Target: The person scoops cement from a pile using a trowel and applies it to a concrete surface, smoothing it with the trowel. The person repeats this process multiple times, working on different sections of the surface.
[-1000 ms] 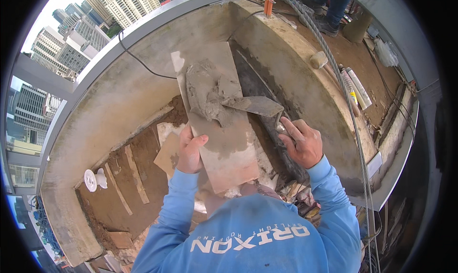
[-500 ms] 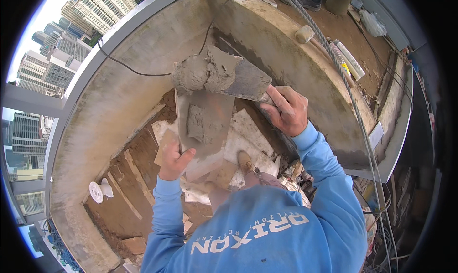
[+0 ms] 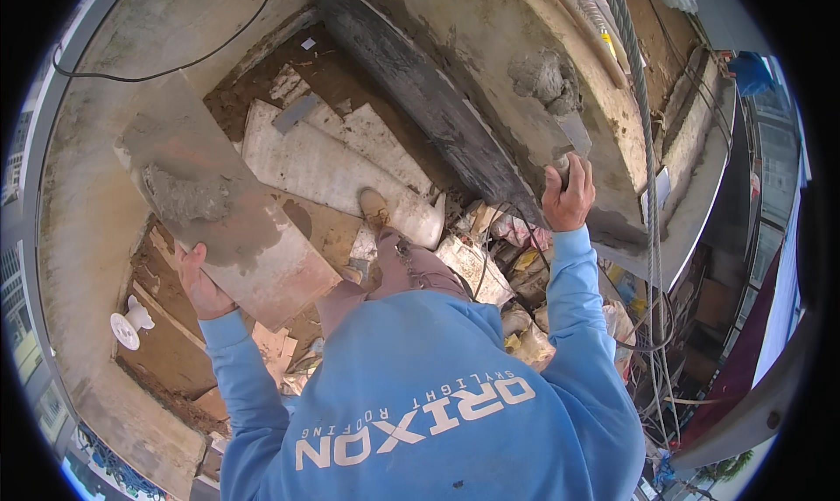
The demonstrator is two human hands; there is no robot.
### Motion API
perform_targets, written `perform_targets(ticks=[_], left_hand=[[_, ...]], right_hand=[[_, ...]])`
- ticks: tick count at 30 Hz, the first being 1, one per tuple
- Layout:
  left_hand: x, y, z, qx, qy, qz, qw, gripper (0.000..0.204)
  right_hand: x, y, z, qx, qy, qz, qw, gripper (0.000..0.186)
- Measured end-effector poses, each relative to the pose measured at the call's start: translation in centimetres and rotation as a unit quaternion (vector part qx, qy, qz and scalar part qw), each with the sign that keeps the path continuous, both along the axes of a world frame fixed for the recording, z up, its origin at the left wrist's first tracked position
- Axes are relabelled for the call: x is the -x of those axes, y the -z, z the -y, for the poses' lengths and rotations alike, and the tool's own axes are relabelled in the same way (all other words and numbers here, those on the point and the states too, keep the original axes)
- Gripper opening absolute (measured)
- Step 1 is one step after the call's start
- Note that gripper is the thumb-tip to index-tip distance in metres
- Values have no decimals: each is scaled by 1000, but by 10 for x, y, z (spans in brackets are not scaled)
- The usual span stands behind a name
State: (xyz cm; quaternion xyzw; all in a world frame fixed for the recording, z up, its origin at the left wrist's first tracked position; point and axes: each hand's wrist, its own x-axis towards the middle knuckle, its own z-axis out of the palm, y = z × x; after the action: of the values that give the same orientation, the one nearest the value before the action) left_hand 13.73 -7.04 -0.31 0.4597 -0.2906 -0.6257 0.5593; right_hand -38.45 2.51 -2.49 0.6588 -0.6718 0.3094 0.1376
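My left hand [image 3: 206, 284] grips the edge of a long flat mortar board [image 3: 289, 278], its thumb on top. A grey heap of wet mortar [image 3: 185, 195] and a smeared film lie on the board. On the right, my right hand [image 3: 569, 195] is closed around a trowel [image 3: 575, 133], whose handle is mostly hidden by my fingers. The trowel's blade tilts toward the curved concrete wall [image 3: 490, 55], with a lump of mortar [image 3: 547, 79] at its far end against the wall face. A dark grey coated band [image 3: 420, 81] runs along the wall's foot.
White sheets [image 3: 306, 155] cover part of the dirt floor by my boot [image 3: 374, 208]. Rubble and bags [image 3: 525, 282] lie right of my legs. A steel cable [image 3: 649, 151] hangs at the right. A white spool [image 3: 131, 323] sits at the left.
The trowel with its mortar has moved right, away from the board, to the right-hand wall. My left hand has lowered the board leftward, and the view has turned right.
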Motion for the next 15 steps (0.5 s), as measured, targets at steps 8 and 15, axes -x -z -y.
perform_targets(ticks=[8,15], left_hand=[[-26,6,-7,-97,-82,-27,991,56],[-23,-11,-18,-86,-82,33,992,58]], right_hand=[[59,184,12,-414,209,129,877,46],[81,205,-25,-586,316,136,733,57]])
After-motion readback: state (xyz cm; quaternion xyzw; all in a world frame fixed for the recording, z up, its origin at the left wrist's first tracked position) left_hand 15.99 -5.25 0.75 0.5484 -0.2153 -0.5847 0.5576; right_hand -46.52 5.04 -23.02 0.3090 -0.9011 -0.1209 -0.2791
